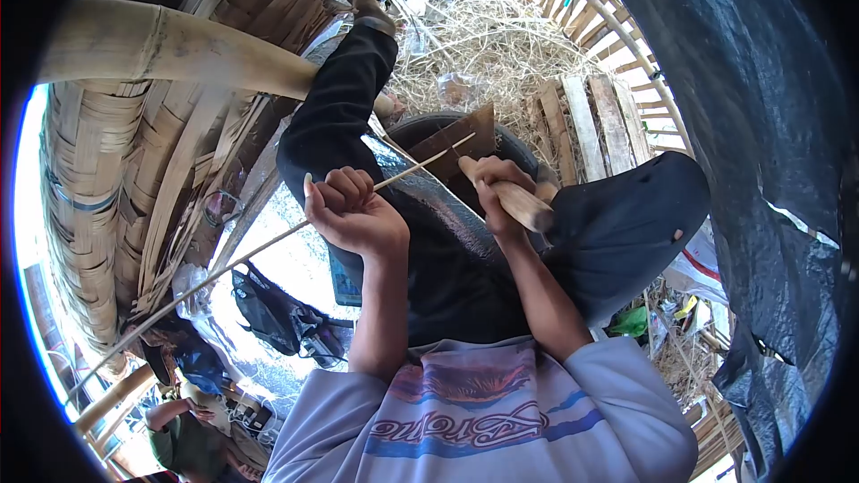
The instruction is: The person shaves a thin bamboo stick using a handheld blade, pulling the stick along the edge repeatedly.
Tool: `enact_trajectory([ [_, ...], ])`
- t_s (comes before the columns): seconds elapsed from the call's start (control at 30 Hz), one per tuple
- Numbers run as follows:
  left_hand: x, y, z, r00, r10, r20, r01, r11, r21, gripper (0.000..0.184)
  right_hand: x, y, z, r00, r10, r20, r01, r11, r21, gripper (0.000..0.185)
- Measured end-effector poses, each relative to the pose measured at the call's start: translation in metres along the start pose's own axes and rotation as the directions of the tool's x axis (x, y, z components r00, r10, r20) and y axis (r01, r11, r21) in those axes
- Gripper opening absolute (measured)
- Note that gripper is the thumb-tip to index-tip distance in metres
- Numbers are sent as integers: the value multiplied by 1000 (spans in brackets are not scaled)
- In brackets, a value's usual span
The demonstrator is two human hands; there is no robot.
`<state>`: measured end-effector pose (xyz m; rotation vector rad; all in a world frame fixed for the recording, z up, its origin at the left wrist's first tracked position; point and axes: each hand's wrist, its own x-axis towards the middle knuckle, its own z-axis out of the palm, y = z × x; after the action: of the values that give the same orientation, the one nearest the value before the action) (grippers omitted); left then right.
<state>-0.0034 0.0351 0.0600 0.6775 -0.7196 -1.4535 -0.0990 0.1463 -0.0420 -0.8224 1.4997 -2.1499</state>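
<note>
My left hand is closed around a long thin bamboo strip. The strip slants from the lower left up past my fist, its tip lying near a broad brown blade. My right hand grips the thick wooden handle of what looks like a knife, whose blade appears to extend beyond the handle's front end. Whether strip and blade touch, I cannot tell. Both hands are above my lap, between my bent legs in dark trousers.
A thick bamboo pole and woven bamboo panels stand on the left. Dry shavings cover the floor ahead, near a dark round rim. Dark plastic sheeting hangs right. Another person is at lower left.
</note>
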Motion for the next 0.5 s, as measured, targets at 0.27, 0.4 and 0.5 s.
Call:
enact_trajectory([
  [0.27,2,0,6,1000,0,18,0,1000,28,43,-1,50,-22,978,26,-206,-67,978,-198,10],
  [0.4,3,-2,8,999,-6,40,5,1000,22,43,0,56,-27,951,143,-273,-109,985,134,10],
  [0.5,5,-4,10,999,7,43,-10,998,56,43,-3,53,-22,994,8,-107,-23,991,-135,12],
])
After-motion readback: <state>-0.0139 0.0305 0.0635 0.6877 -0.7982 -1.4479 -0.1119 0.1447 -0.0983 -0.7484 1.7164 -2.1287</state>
